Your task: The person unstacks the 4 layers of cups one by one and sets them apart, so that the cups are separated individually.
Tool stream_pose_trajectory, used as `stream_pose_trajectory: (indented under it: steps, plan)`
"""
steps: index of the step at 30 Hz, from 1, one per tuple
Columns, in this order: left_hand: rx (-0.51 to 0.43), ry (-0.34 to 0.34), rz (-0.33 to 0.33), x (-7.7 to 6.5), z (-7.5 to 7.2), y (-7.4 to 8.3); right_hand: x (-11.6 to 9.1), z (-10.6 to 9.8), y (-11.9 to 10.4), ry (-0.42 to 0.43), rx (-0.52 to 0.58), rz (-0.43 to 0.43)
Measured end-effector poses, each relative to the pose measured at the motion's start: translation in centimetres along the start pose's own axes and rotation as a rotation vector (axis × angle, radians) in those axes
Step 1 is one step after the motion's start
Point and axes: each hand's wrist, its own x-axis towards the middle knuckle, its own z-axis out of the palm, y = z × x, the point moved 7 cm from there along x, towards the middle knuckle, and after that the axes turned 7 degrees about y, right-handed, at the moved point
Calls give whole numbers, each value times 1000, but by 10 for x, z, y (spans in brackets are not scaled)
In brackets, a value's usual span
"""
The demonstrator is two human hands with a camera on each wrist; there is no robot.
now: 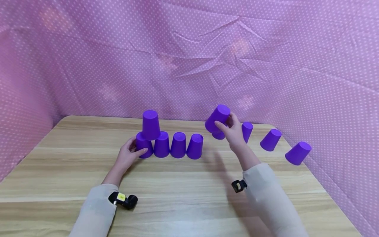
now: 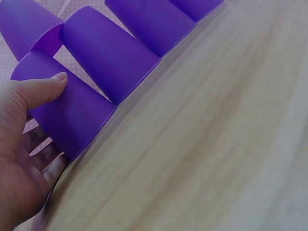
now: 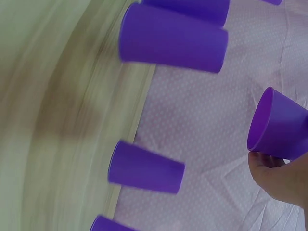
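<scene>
Several purple cups stand upside down in a row on the wooden table. My left hand [image 1: 125, 157] holds the leftmost cup [image 1: 144, 147], thumb on its near side and fingers behind, as the left wrist view shows with the same cup [image 2: 74, 113]. One upper cup [image 1: 151, 125] rests upside down across the two leftmost cups, bridging them. Right of the row, my right hand [image 1: 234, 133] grips a raised, tilted cup [image 1: 217, 119] above the table. In the right wrist view its open mouth faces left, and this held cup [image 3: 281, 125] touches nothing but the hand.
Behind the raised cup, another cup [image 1: 218, 135] is partly hidden. Farther right stand three spaced cups: one near the hand [image 1: 247, 131], a middle cup [image 1: 270, 140] and an outer cup [image 1: 298, 153] by the table's right edge. A pink dotted cloth [image 1: 183, 65] hangs around the table.
</scene>
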Motion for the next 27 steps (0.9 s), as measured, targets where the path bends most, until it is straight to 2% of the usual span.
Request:
stream_pose_trajectory:
  steps: [4,16,27]
  plan:
    - [6,-2,-4,0,0,0,1,-18,7,30,-12,12]
    - [-13,0,2,1,0,2,-3,-76,26,77,-138,69]
    - [-8,1,1,1,0,-1,-8,-117,43,95,-246,53]
